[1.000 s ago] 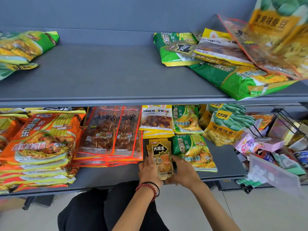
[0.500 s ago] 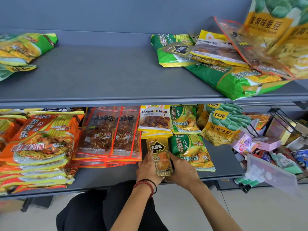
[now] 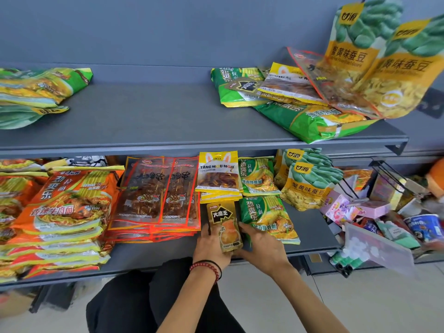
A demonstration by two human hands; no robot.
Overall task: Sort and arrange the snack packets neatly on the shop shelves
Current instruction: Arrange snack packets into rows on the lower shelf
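Near the front edge of the lower shelf (image 3: 144,266), just right of the red skewer packets (image 3: 156,200), my left hand (image 3: 211,246) and right hand (image 3: 262,248) pinch the gold packet (image 3: 224,224) by its sides, fingers bent around its edges. It has hardly moved this last second. I judge it is being squared into the gap beside the green noodle packet (image 3: 266,217).

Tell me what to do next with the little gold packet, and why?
Probably lay it flat and let go. The left grip and right grip hold the small gold foil packet, slightly tilted, at the grey lower shelf's front, in the gap between the red clear-fronted skewer packets and the front green noodle packet.
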